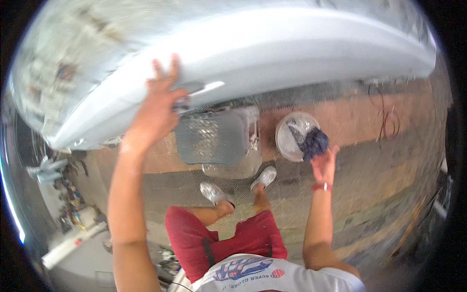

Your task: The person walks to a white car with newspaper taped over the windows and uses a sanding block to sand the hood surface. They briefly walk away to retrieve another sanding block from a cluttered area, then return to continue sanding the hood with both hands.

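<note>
A long, curved, whitish-grey panel [292, 46] stretches across the upper part of the head view. My left hand [158, 104] rests at its lower edge with fingers spread, beside a small dark recess and a bright strip; what lies under the thumb is blurred. To the right, my right hand [324, 163] grips a bunched dark blue cloth [316, 142]. The cloth hangs over the right side of a round whitish bucket [283, 138], whose inside looks pale and wet, with a dark streak. Part of the bucket's rim is hidden by the cloth.
A grey plastic stool or box [211, 138] stands between my arms, in front of my feet. A thin dark hose or cable [384, 121] lies curled on the reddish floor strip at right. Clutter and a white ledge [73, 246] are at the lower left.
</note>
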Demonstrator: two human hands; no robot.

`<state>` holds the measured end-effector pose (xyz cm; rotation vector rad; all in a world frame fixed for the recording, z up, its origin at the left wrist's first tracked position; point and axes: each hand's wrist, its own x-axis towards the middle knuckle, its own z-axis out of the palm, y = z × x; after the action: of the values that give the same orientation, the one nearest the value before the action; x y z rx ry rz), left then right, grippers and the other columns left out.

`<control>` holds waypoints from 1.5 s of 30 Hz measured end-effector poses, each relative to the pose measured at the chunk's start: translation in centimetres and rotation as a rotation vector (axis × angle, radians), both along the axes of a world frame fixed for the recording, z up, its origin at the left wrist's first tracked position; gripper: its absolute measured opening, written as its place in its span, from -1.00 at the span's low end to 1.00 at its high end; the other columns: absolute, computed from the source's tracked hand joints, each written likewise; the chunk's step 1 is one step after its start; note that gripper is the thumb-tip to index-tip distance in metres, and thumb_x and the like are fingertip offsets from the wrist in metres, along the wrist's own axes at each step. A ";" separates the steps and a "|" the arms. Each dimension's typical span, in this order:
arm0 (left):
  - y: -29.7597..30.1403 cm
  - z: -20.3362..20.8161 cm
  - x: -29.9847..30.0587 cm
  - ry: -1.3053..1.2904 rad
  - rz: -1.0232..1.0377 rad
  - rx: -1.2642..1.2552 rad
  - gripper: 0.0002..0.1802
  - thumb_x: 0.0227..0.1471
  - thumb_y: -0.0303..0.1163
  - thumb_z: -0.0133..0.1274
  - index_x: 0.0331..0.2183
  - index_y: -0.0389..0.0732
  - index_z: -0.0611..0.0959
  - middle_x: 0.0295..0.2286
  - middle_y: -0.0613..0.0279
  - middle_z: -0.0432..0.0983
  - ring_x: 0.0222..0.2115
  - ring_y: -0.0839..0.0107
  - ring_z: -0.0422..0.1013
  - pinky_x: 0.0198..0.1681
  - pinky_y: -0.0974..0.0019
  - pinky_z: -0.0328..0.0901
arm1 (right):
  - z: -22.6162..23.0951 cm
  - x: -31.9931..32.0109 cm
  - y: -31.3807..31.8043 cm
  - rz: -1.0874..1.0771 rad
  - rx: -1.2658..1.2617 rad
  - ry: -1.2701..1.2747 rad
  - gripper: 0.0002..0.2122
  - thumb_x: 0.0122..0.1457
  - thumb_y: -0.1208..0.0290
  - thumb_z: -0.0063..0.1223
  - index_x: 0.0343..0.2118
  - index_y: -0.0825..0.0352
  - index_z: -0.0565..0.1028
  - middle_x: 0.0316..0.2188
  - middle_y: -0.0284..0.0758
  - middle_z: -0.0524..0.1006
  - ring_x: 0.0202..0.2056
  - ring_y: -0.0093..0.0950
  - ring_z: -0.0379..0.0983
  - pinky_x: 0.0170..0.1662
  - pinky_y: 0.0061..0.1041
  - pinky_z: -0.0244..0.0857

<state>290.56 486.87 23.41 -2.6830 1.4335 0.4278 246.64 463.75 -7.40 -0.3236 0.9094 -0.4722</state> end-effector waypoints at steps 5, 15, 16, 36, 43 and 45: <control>1.6 0.2 1.6 0.104 0.011 -0.099 -0.63 -0.02 -0.65 0.17 -0.13 -0.15 0.73 0.58 0.18 -0.37 0.54 -0.26 -0.59 0.50 -0.58 -0.38 | 10.3 1.9 -2.8 -0.119 -0.319 -0.374 -0.22 0.42 -0.47 -0.44 0.27 0.13 0.51 0.31 -0.15 0.52 0.29 -0.05 0.46 0.15 0.25 0.44; 11.9 14.8 6.2 1.141 0.410 -0.954 -0.57 0.47 -0.28 0.01 0.29 -0.01 0.53 0.35 0.15 0.39 0.33 0.06 0.36 0.33 -0.05 0.35 | 32.3 10.5 -8.0 -0.689 -0.434 -0.004 -0.24 0.44 -0.27 -0.03 0.31 0.43 0.30 0.27 0.01 0.43 0.09 -0.02 0.56 0.14 -0.01 0.60; 14.3 17.7 7.8 1.271 0.514 -1.106 -0.56 0.49 -0.25 0.00 0.31 0.01 0.51 0.32 0.19 0.44 0.28 0.10 0.43 0.27 0.01 0.43 | 35.8 11.2 -8.0 -0.723 -0.469 0.015 -0.24 0.44 -0.27 -0.03 0.33 0.42 0.29 0.27 0.01 0.43 0.10 -0.03 0.56 0.17 0.01 0.58; -2.1 47.7 41.1 0.016 0.183 -0.467 -0.48 0.27 -0.30 0.15 0.22 -0.21 0.56 0.35 -0.17 0.33 0.40 -0.24 0.17 0.46 -0.12 0.12 | 83.4 77.5 9.5 0.354 -1.726 -0.143 -0.70 0.16 0.26 0.38 -0.12 0.33 0.68 -0.18 -0.07 0.73 -0.18 -0.13 0.71 0.00 -0.26 0.56; 3.1 43.7 46.5 -0.434 0.530 -0.705 -0.52 0.38 -0.20 0.08 0.26 -0.07 0.57 0.43 -0.05 0.23 0.48 -0.12 0.05 0.52 -0.13 0.04 | 82.1 82.3 1.7 0.353 -1.800 0.210 -0.57 0.17 0.11 0.43 0.02 0.24 0.65 0.12 -0.01 0.59 0.15 0.00 0.51 0.24 -0.03 0.35; 2.0 44.0 45.5 -0.379 0.536 -0.696 -0.54 0.41 -0.18 0.05 0.26 -0.06 0.57 0.45 -0.03 0.19 0.49 -0.13 0.01 0.52 -0.15 0.02 | 80.7 82.5 0.4 0.377 -1.973 0.665 -0.49 0.19 0.05 0.43 0.12 0.22 0.64 0.19 -0.03 0.55 0.32 0.03 0.33 0.38 0.17 0.12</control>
<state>336.02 488.85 67.43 -3.4051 0.8364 -0.6680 329.18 464.15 73.35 -2.5055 0.6695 -0.7962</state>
